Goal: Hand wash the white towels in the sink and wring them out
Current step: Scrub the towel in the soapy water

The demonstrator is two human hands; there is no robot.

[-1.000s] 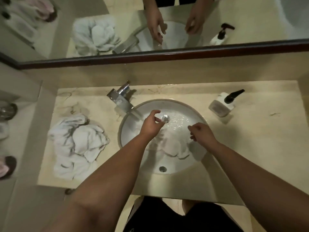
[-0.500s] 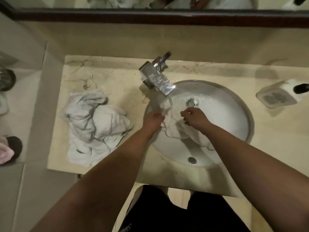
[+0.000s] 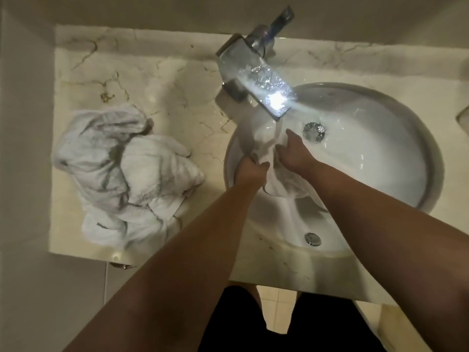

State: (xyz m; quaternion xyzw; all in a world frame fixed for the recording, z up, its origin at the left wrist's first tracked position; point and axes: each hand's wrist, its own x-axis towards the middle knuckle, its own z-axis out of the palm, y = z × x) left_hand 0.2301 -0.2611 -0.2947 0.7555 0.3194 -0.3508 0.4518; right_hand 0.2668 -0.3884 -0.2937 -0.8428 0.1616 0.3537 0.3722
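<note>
A wet white towel (image 3: 276, 179) hangs bunched at the left side of the round white sink (image 3: 396, 158), under the water running from the chrome faucet (image 3: 251, 72). My left hand (image 3: 250, 171) grips the towel's left part with curled fingers. My right hand (image 3: 291, 153) holds the towel's right part close beside it, fingers pointing toward the stream. Water falls onto the cloth just above both hands. A pile of several crumpled white towels (image 3: 121, 176) lies on the marble counter to the left of the sink.
The marble counter (image 3: 157, 80) runs along a wall at the back. The sink's drain (image 3: 314, 132) and overflow hole (image 3: 312, 238) are visible. A soap dispenser's corner (image 3: 463, 118) shows at the right edge. The floor lies left of and below the counter's edge.
Both hands took hold of the towel, which lay in the basin, and brought it left under the faucet's stream. The camera tilted down and nearer; the mirror is out of view.
</note>
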